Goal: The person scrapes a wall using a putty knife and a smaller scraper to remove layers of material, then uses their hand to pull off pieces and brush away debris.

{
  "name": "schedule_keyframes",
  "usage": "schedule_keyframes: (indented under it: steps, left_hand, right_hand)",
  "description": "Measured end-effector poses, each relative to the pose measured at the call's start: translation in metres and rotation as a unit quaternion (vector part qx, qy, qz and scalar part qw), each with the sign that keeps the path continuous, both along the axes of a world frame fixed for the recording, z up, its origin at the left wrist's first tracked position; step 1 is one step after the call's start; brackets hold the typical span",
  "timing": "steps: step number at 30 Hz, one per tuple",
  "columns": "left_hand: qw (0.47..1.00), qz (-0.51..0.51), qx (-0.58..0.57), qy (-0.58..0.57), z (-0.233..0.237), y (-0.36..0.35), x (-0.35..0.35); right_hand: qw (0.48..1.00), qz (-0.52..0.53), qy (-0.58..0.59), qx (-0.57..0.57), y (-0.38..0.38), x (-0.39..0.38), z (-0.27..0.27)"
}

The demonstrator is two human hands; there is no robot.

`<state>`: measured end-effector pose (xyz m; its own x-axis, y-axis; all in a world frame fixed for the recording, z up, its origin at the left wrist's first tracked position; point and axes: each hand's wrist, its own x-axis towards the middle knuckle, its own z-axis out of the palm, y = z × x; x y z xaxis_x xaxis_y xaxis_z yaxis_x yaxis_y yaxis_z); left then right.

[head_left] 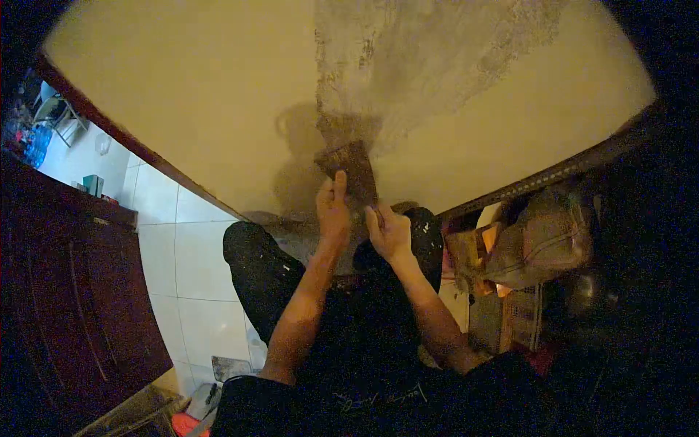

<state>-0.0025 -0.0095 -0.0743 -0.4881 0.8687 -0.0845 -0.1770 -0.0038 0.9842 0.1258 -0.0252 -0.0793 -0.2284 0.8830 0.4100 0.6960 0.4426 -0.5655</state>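
Both of my hands grip a dark brown, flat rectangular piece (358, 167) near the lower part of a yellow wall (218, 109). It looks like a sanding pad or a scraper blade; its exact kind is hard to make out. My left hand (334, 211) has its fingers around the left edge, one fingertip lying on the face. Lower on the right side, my right hand (389, 231) is closed around the edge. Above the piece is a rough grey patch (408, 65) of bare plaster. Whether the piece touches the wall cannot be told.
A dark wooden door or cabinet panel (73, 284) stands at the left, beside white floor tiles (196, 255). To the right are a bag (546, 240) and a crate-like box (523, 313). My knees (251, 244) are close to the wall. A folding chair (62, 116) stands far left.
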Motion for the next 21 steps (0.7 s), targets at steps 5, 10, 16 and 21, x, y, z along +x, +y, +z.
schedule_keyframes:
  steps: [5,10,16,21]
  left_hand:
    - [0.999,0.014,0.026,0.017,-0.008,0.014,-0.004]
    - [0.998,0.021,0.046,0.038,0.009,0.002,0.006]
    - [0.97,0.061,0.112,0.206,-0.005,0.006,-0.007]
    - [0.996,0.004,0.015,-0.085,0.004,0.008,0.002]
  right_hand:
    - [0.999,-0.014,-0.007,0.03,0.001,-0.004,0.017]
    - [0.999,-0.005,0.034,0.009,0.002,-0.005,0.014]
    - [1.0,-0.011,0.013,0.016,0.003,-0.011,0.033]
    - [0.996,0.007,0.069,0.05,0.0,-0.005,0.015]
